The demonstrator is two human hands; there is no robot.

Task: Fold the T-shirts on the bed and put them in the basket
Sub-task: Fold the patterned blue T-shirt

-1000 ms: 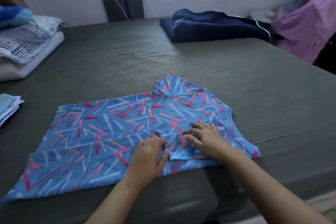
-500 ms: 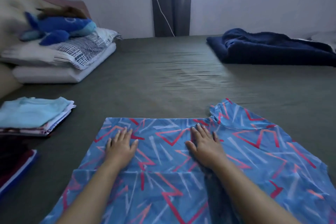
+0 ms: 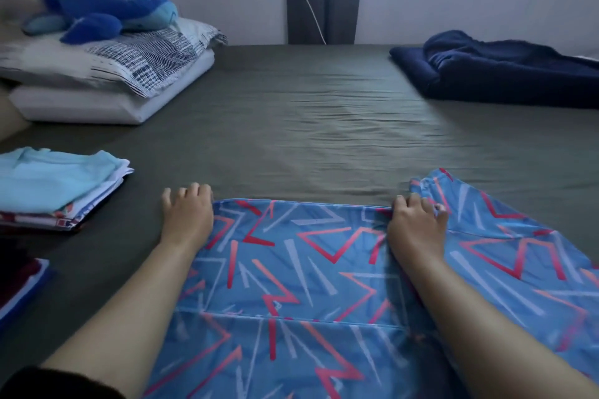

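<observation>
A blue T-shirt (image 3: 301, 272) with red and white zigzag marks lies spread on the dark bed sheet (image 3: 308, 126) right in front of me. My left hand (image 3: 187, 215) sits at the shirt's far left corner, fingers curled down over the edge. At the far edge, beside a bunched sleeve, my right hand (image 3: 416, 225) has its fingers curled into the fabric. A stack of folded shirts (image 3: 61, 185) with a light blue one on top lies to the left. No basket is in view.
Another folded dark red and white garment (image 3: 19, 285) lies at the near left edge. Two pillows (image 3: 123, 74) with a blue whale plush (image 3: 103, 13) sit at the far left. A navy blanket (image 3: 505, 71) lies at the far right.
Both hands slid from lying flat on the shirt's middle out to its far edge, the left to the left corner, and their fingers curled. My view moved left and closer.
</observation>
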